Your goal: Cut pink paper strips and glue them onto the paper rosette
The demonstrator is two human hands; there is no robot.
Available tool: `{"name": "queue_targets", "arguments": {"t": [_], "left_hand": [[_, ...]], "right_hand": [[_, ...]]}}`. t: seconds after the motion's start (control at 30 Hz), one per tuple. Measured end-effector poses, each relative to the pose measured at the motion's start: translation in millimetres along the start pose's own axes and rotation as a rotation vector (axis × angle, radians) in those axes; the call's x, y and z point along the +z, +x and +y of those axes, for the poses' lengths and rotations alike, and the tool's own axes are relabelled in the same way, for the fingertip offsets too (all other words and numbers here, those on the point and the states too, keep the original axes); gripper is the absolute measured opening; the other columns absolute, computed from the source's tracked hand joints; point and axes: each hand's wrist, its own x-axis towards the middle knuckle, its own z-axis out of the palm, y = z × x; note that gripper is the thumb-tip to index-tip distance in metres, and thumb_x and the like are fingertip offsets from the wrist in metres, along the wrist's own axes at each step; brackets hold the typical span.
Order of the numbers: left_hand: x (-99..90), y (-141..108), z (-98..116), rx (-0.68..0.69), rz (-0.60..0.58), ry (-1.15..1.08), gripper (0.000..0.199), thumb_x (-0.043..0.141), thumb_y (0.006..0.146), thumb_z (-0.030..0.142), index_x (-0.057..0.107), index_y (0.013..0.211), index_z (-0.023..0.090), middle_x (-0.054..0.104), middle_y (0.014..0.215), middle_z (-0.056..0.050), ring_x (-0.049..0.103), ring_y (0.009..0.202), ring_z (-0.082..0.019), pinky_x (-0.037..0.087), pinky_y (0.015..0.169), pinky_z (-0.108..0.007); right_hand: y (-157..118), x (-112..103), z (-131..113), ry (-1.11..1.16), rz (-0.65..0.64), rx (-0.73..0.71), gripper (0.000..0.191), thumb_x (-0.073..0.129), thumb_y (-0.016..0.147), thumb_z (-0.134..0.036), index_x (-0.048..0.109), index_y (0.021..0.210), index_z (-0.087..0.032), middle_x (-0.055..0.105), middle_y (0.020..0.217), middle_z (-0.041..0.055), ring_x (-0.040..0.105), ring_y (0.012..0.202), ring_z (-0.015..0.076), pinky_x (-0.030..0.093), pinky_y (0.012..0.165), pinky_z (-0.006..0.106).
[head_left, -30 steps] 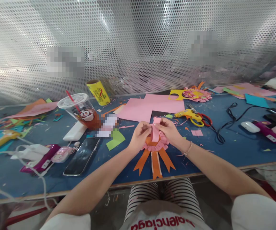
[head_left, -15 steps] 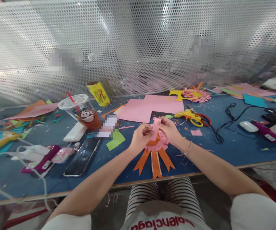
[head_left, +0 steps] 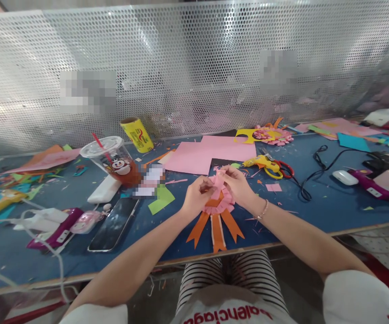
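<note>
Both my hands pinch a small strip of pink paper [head_left: 218, 181], held just above a paper rosette [head_left: 217, 208]. My left hand [head_left: 197, 194] grips the strip's left side, and my right hand [head_left: 236, 184] has its upper right end between thumb and fingers. The rosette lies flat near the table's front edge, with a pleated pink rim, an orange middle and three orange tails pointing toward me. Its upper part is partly covered by my hands and the strip.
Pink sheets [head_left: 194, 155] lie behind my hands. Scissors [head_left: 275, 171] and another rosette [head_left: 273, 135] are to the right. On the left stand a drink cup [head_left: 118, 162] and a yellow roll [head_left: 137, 135], beside a phone [head_left: 113, 225]. A perforated metal panel [head_left: 181, 90] rises behind.
The view has shifted slightly. My hands stay over the rosette with the pink strip between them, and the strip looks more folded or tilted than before.
</note>
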Motion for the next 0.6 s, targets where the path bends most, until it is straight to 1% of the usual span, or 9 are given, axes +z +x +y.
{"name": "queue_targets", "arguments": {"t": [0.2,0.27,0.4,0.6], "left_hand": [[-0.9,1.2,-1.4,-0.010,0.024,-0.036,0.013,0.063,0.065,0.018,0.052,0.071,0.018,0.060,0.069,0.001,0.058,0.067,-0.011,0.044,0.066,-0.024],[-1.5,1.9,-1.8,-0.015,0.028,-0.042,0.013,0.063,0.065,0.019,0.051,0.071,0.017,0.060,0.069,0.001,0.058,0.067,-0.011,0.044,0.066,-0.024],[-2.2,2.5,-2.8,-0.022,0.033,-0.032,0.014,0.064,0.066,0.020,0.051,0.071,0.017,0.059,0.068,0.002,0.057,0.066,-0.011,0.043,0.065,-0.024],[-2.0,1.2,-0.3,-0.005,0.030,0.021,0.013,0.062,0.068,0.020,0.051,0.072,0.017,0.058,0.067,0.002,0.057,0.065,-0.010,0.043,0.065,-0.023]], "right_hand": [[-0.5,0.5,-1.2,0.040,-0.028,0.002,0.027,0.072,0.060,-0.032,0.057,0.079,-0.021,0.056,0.074,-0.0021,0.051,0.066,0.0101,0.043,0.063,0.024],[-0.2,0.1,-1.3,0.077,-0.041,0.013,0.024,0.072,0.062,-0.032,0.058,0.078,-0.021,0.056,0.075,-0.0020,0.051,0.067,0.0100,0.043,0.063,0.024],[0.5,-1.4,-0.4,0.153,-0.038,-0.015,0.014,0.070,0.068,-0.029,0.059,0.072,-0.022,0.055,0.071,-0.0038,0.049,0.064,0.0073,0.041,0.061,0.020],[-0.6,-0.6,-1.9,0.167,-0.026,-0.010,0.012,0.070,0.068,-0.027,0.059,0.070,-0.022,0.053,0.068,-0.0048,0.046,0.061,0.0065,0.038,0.057,0.020]]}}
